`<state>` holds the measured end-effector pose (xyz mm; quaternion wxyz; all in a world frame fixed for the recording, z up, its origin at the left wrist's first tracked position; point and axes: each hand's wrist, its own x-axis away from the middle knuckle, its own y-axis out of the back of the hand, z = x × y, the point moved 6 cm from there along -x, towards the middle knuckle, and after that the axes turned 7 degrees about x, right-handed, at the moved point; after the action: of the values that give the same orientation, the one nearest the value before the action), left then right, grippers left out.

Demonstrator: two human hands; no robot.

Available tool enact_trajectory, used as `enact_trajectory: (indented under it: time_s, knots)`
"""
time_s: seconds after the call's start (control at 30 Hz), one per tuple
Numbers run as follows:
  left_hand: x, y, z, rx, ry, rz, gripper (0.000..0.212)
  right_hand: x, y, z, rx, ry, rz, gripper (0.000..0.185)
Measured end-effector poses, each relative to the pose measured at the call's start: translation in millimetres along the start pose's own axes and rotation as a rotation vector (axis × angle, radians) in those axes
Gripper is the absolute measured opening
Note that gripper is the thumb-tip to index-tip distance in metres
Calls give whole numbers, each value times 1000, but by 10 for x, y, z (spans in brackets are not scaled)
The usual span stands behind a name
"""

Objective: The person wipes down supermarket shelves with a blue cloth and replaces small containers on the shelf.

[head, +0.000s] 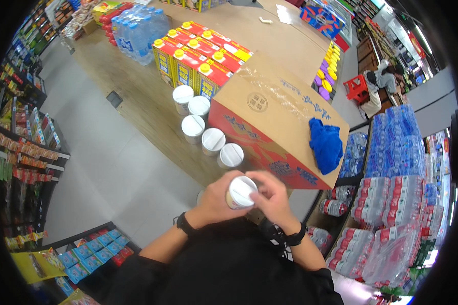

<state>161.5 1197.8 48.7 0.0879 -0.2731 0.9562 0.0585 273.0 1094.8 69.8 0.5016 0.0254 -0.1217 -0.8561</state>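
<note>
My left hand [217,196] is wrapped around a small tub [233,201] with a white plastic lid [242,190]. My right hand [273,194] is at the tub's right side, its thumb on the lid and its fingers curled by the rim, slightly blurred. Just beyond my hands, several similar white-lidded tubs [213,142] stand upright on the wooden counter [149,103]. They line the near side of a large taped cardboard carton [248,103]. A crumpled blue cloth [325,146] lies on the carton's top.
Red and yellow drink cartons [202,51] with yellow caps stand behind the tubs, beside wrapped water bottles [141,34]. Bottle packs [389,198] are stacked at right. Snack shelves [26,160] line the left; blue packets [89,255] sit lower left. A seated person [383,85] is near a red stool [355,89].
</note>
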Motion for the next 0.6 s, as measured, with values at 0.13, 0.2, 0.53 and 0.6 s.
enact_trajectory:
  time_s: [0.13,0.2,0.53,0.6]
  knots:
    - [126,193,97,-23,-3,-70,71,-25,122,82,-206,-152,-102,10]
    - [202,271,221,-60,37,-95,72,-47,141,104,-325,-120,-120,9]
    - [413,484,390,-139,114,-126,70,9,74,-4,-486,-75,-75,14]
    - [413,495,404,-126,125,-129,69,14,61,-16,-530,-88,-50,14]
